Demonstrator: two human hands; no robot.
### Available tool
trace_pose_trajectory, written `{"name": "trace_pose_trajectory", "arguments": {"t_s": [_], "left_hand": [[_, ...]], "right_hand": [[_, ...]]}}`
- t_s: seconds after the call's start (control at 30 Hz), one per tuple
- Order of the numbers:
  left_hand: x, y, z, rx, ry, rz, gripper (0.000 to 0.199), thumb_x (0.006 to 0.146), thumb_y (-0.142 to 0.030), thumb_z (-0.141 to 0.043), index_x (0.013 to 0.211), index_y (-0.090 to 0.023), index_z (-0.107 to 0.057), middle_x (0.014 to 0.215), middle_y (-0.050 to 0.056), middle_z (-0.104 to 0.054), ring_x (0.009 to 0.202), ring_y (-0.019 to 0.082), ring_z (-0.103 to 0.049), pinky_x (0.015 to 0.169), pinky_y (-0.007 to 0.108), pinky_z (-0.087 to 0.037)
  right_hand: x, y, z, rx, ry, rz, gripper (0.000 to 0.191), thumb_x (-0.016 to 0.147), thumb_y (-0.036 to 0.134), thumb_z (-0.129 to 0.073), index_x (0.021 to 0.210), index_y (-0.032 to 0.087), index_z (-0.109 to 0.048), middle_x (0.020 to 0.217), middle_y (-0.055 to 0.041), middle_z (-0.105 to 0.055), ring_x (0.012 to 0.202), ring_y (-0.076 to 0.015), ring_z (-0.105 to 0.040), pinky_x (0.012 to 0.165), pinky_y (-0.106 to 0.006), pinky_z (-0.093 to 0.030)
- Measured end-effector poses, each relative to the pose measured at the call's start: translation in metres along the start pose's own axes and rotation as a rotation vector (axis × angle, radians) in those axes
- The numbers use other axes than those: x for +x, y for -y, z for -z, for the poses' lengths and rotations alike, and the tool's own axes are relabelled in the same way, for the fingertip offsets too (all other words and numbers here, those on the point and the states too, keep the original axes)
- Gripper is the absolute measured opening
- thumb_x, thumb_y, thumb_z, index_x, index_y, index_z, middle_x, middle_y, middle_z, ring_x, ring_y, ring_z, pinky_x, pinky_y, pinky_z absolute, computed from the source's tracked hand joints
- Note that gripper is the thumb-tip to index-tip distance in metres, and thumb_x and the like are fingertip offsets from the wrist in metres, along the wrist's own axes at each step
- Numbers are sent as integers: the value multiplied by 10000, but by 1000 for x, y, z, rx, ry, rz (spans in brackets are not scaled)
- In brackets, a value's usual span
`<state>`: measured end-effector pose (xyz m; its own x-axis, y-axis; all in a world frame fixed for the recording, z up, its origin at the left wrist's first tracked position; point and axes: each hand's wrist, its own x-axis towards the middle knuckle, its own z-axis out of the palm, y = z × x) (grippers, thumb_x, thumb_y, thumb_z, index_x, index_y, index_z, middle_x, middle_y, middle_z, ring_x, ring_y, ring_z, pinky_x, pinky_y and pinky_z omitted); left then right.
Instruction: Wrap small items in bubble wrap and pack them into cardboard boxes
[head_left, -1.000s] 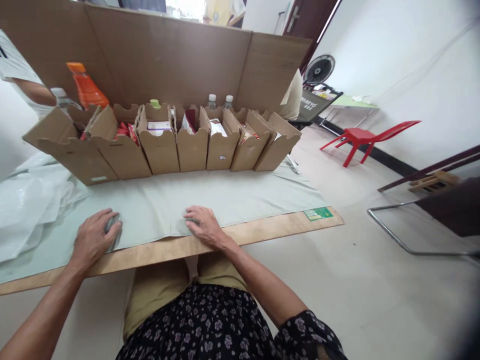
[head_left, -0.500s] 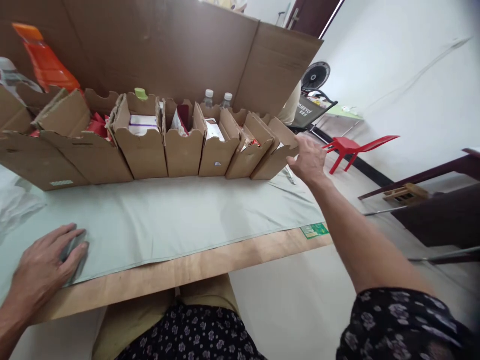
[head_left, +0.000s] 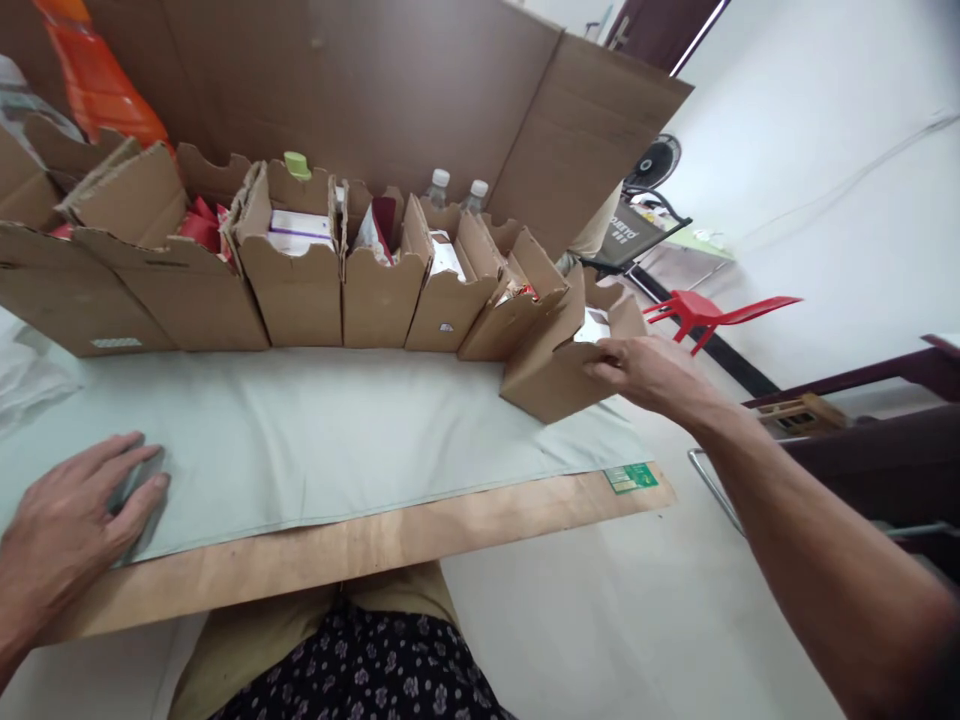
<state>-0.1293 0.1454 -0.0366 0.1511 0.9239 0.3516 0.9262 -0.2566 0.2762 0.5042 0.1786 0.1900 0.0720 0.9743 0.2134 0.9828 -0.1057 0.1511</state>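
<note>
My right hand (head_left: 637, 372) grips the front rim of the rightmost cardboard box (head_left: 551, 378), which stands askew of the row and tilts a little. Inside it a white item (head_left: 593, 325) shows. My left hand (head_left: 82, 505) rests on the pale green cloth (head_left: 337, 430) near the front left edge, fingers apart and holding nothing. Along the cloth's back stand several more open cardboard boxes, among them one with a white and purple packet (head_left: 300, 232), one with red wrappers (head_left: 201, 225) and one with a white box (head_left: 447, 256).
Behind the boxes rises a tall cardboard panel (head_left: 360, 100). An orange bottle (head_left: 105, 85) and two white-capped bottles stand between panel and boxes. The wooden table edge (head_left: 360, 545) runs along the front. A red chair (head_left: 697, 308) and a fan (head_left: 656, 162) are beyond, at right.
My right hand has drawn the rightmost box forward and turned it out of the row. My left hand has stayed on the cloth. The view has shifted slightly.
</note>
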Motion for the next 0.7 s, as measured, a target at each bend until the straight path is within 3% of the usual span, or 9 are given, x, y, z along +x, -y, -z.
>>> {"name": "trace_pose_trajectory", "arguments": {"t_s": [0.17,0.3,0.37,0.47,0.57,0.63,0.7], "left_hand": [[2,-7,4,16,-19,-29,499,951,-582,-364,1133,-205,-635,1335,220,-677,1254,434,-637,1119,614,-479],[3,-15,8,16,-23,-13,486,947,-578,-374,1120,-213,-646,1331,210,-687,1231,432,-652,1095,624,-491],[4,-17,10,5,-17,4,482,938,-575,-391,1116,-216,-658,1327,205,-692,1235,436,-650,1088,634,-491],[5,-21,12,-23,-19,29,488,930,-579,-403,1121,-219,-671,1323,201,-695,1264,449,-634,1097,650,-476],[6,-26,16,-54,15,58,426,952,-549,-422,1143,-254,-663,1359,175,-681,1308,441,-613,1112,641,-466],[5,-32,19,-72,-1,68,374,964,-530,-448,1168,-289,-649,1366,152,-676,1340,447,-591,1118,654,-455],[5,-44,23,-92,-66,54,349,970,-533,-471,1196,-323,-634,1359,131,-676,1356,455,-576,1102,673,-459]], "right_hand": [[13,63,26,92,235,186,268,784,272,-656,557,218,-526,535,22,-524,521,-132,-429,562,-297,-263],[36,133,39,311,215,322,337,791,176,-637,520,200,-438,519,49,-430,518,-91,-396,540,-266,-273],[46,168,42,551,232,325,280,811,93,-608,561,177,-514,548,59,-467,535,-72,-453,559,-234,-325],[55,203,48,1028,214,342,202,886,35,-513,839,125,-687,734,45,-642,673,-66,-627,678,-219,-468],[53,201,57,1260,-55,408,182,920,97,-575,987,161,-732,927,29,-736,863,-86,-692,850,-261,-550],[44,179,56,1254,-271,382,151,903,137,-651,986,208,-756,1001,11,-766,941,-116,-694,939,-294,-556],[29,147,45,1247,-485,267,174,896,154,-671,1015,237,-767,1064,-10,-770,1013,-143,-694,1007,-342,-536]]}}
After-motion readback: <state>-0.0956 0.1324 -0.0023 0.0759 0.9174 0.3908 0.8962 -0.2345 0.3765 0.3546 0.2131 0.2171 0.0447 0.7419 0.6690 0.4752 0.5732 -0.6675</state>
